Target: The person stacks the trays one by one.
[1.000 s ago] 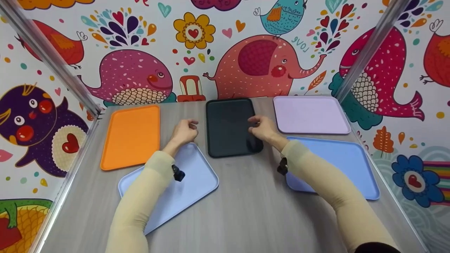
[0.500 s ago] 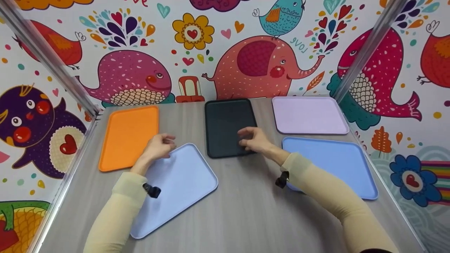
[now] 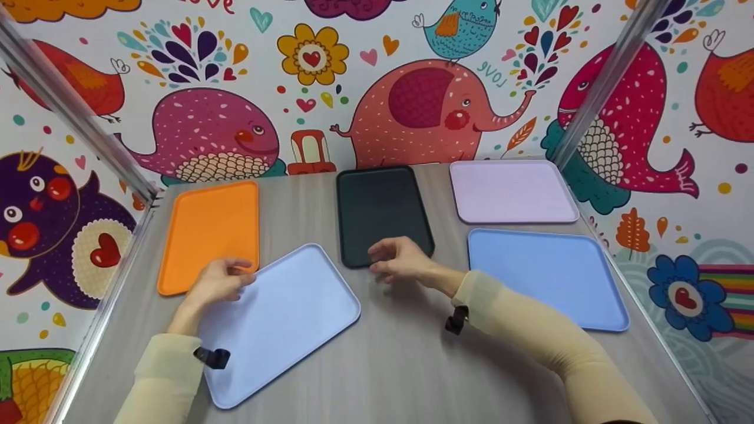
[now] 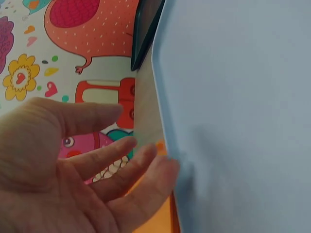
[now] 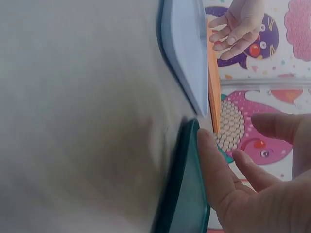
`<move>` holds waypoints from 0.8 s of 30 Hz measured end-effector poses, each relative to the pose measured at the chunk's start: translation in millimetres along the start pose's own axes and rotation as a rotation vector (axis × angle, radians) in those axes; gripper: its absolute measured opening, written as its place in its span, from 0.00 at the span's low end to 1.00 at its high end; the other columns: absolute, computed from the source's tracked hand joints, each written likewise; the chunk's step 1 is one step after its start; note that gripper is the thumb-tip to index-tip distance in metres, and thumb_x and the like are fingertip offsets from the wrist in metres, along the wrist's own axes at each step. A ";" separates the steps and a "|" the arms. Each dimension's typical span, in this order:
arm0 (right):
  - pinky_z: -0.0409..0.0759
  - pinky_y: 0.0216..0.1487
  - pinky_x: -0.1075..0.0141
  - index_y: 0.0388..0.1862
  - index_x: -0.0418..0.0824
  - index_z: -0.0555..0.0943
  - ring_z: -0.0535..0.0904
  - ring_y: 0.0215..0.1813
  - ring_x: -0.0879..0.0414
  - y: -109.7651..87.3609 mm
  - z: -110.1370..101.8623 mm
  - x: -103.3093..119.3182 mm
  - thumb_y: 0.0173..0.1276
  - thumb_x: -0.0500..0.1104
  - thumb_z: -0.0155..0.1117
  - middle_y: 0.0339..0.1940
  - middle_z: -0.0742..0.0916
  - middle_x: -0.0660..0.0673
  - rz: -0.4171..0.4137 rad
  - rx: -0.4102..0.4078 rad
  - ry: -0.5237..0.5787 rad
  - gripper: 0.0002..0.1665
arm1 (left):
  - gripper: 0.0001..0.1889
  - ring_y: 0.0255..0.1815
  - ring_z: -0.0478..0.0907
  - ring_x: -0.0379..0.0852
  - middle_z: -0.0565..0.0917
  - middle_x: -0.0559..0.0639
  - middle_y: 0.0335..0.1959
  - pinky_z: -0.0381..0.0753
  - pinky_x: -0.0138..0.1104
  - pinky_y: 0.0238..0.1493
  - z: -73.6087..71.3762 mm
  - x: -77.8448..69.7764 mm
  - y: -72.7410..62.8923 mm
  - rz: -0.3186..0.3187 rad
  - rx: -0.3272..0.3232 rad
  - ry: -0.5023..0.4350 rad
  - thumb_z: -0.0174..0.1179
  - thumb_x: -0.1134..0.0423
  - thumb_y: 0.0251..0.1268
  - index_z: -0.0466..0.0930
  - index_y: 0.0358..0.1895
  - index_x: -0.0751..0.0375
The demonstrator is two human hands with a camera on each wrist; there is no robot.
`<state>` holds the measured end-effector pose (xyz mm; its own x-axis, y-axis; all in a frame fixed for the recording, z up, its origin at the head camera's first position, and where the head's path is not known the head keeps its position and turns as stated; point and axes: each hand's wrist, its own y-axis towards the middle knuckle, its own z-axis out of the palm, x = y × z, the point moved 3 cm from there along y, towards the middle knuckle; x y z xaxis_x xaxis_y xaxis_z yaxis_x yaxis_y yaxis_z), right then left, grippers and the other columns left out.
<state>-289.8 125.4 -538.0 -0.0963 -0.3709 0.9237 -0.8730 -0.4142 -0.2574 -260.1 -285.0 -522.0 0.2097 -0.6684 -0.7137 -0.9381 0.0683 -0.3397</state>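
A: What is being held nearest to view?

B: Nothing is being gripped. The left hand (image 3: 219,282) is being held loose, its fingers parted and gently curved. The pale blue tray (image 3: 288,318) is lying at its fingertips, stretching from them toward the right and nearer the viewer. Whether the rim is being touched cannot be told.

A: And at the right hand (image 3: 400,259)?

B: Nothing is being grasped there either. The fingers are being held relaxed and apart over the near edge of the dark tray (image 3: 380,206), which is extending away beyond them. Contact is not being shown clearly.

A: How is the handling being judged?

B: Both trays are being taken for light, stiff plastic, probably smooth enough to slide, hardly fragile. The raised rims are being favoured for a hold, at two opposite edges, so that tipping is being avoided.

A: What is being seen farther off?

B: The orange tray (image 3: 215,224) is lying beyond the left fingers, the deeper blue tray (image 3: 554,277) right of the right fingers, and the lilac tray (image 3: 512,191) farther past them. All are being carried by the bench (image 3: 400,365), before a patterned wall (image 3: 365,88).
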 end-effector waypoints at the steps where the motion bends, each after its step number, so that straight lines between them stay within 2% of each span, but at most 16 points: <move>1: 0.96 0.52 0.51 0.70 0.32 0.84 0.92 0.53 0.48 0.7 3.8 0.6 0.73 0.39 0.77 0.63 0.91 0.34 0.000 0.007 0.004 0.28 | 0.29 0.52 0.88 0.59 0.85 0.75 0.65 0.95 0.40 0.49 -3.5 3.2 -2.9 -0.011 0.001 0.008 0.66 0.59 0.83 0.75 0.76 0.75; 4: 0.96 0.52 0.52 0.69 0.33 0.85 0.92 0.53 0.46 3.5 14.0 0.6 0.73 0.38 0.78 0.61 0.91 0.36 0.004 0.028 0.012 0.28 | 0.29 0.48 0.86 0.56 0.85 0.76 0.64 0.91 0.37 0.44 -14.9 12.2 -11.9 -0.047 -0.016 0.049 0.66 0.58 0.82 0.76 0.75 0.76; 7: 0.96 0.53 0.53 0.69 0.34 0.85 0.91 0.51 0.49 5.3 22.6 1.4 0.73 0.39 0.78 0.59 0.91 0.37 0.011 0.042 0.001 0.27 | 0.29 0.48 0.84 0.57 0.85 0.76 0.62 0.87 0.38 0.42 -26.1 20.6 -20.0 -0.086 -0.047 0.091 0.67 0.58 0.81 0.77 0.73 0.76; 9: 0.96 0.52 0.55 0.68 0.34 0.86 0.90 0.49 0.53 6.9 26.9 0.8 0.73 0.39 0.79 0.59 0.92 0.38 0.013 0.043 -0.019 0.27 | 0.28 0.49 0.84 0.60 0.85 0.77 0.61 0.86 0.42 0.45 -32.7 26.1 -24.1 -0.098 -0.065 0.122 0.68 0.58 0.79 0.78 0.71 0.77; 12: 0.95 0.49 0.58 0.67 0.35 0.86 0.88 0.47 0.56 8.8 32.0 -0.6 0.72 0.38 0.79 0.59 0.92 0.38 0.016 0.039 -0.046 0.26 | 0.27 0.54 0.84 0.67 0.84 0.81 0.62 0.89 0.51 0.54 -40.3 35.0 -28.8 -0.097 -0.067 0.133 0.68 0.60 0.77 0.79 0.68 0.80; 17: 0.94 0.47 0.61 0.67 0.36 0.87 0.88 0.50 0.55 11.3 40.4 -4.5 0.71 0.36 0.79 0.61 0.92 0.38 0.023 0.056 -0.054 0.26 | 0.27 0.57 0.83 0.71 0.82 0.83 0.63 0.85 0.61 0.64 -48.9 54.5 -39.6 -0.121 -0.039 0.151 0.68 0.61 0.77 0.79 0.67 0.82; 20: 0.95 0.48 0.59 0.66 0.36 0.87 0.87 0.52 0.55 12.4 45.0 -6.7 0.70 0.34 0.78 0.63 0.91 0.38 0.025 0.068 -0.046 0.26 | 0.27 0.56 0.83 0.70 0.82 0.84 0.64 0.86 0.60 0.62 -49.0 65.1 -43.7 -0.140 -0.011 0.152 0.68 0.61 0.77 0.79 0.67 0.82; 24: 0.96 0.48 0.59 0.65 0.35 0.87 0.86 0.51 0.56 12.3 48.2 -8.4 0.68 0.32 0.77 0.63 0.91 0.37 0.028 0.073 -0.034 0.26 | 0.29 0.56 0.83 0.67 0.77 0.85 0.68 0.92 0.54 0.57 -42.9 75.8 -44.0 -0.176 0.040 0.039 0.67 0.62 0.78 0.74 0.71 0.82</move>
<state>-276.7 83.4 -562.6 -0.1027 -0.4105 0.9061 -0.8328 -0.4626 -0.3039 -214.8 -370.4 -534.9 0.3576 -0.7008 -0.6172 -0.8762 -0.0233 -0.4813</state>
